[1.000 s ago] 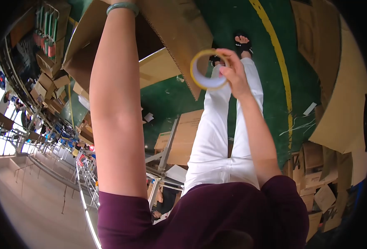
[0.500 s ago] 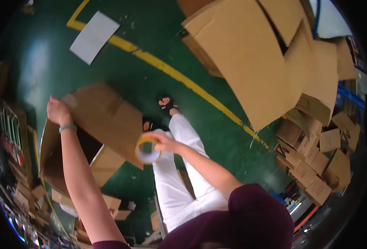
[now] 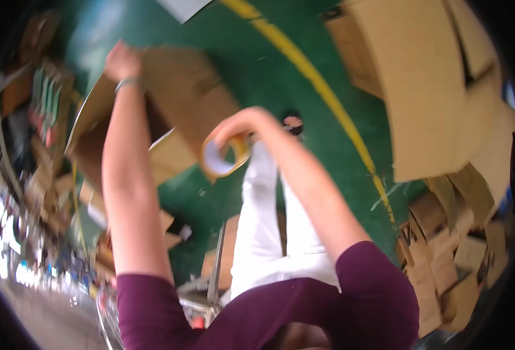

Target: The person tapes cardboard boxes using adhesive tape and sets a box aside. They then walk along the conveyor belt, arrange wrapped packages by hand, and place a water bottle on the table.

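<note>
Since half a second ago my right hand point(image 3: 234, 125) has turned, reaching over the top of the tape roll point(image 3: 212, 158) where it gripped from the side before, and the white sheet point(image 3: 184, 7) on the floor point(image 3: 248, 67) has slid almost out of sight at the top of my head view. Looking down, I have my right fingers curled closed on the roll's upper rim; its ring stands tilted, its hole towards me, in front of the lower right corner of the cardboard box point(image 3: 181, 81). Whether roll and box touch, I cannot tell. My left hand point(image 3: 122, 62), a bracelet point(image 3: 128, 83) at its wrist, is bunched closed on the box's upper edge, though blur hides each finger. The box is tilted, its open side dark beside my left forearm. My white trousers point(image 3: 256, 233) show below the roll. Beyond the yellow line point(image 3: 313, 73), large cardboard sheets point(image 3: 423, 111) lean to my right, above heaped cartons point(image 3: 438, 262).
</note>
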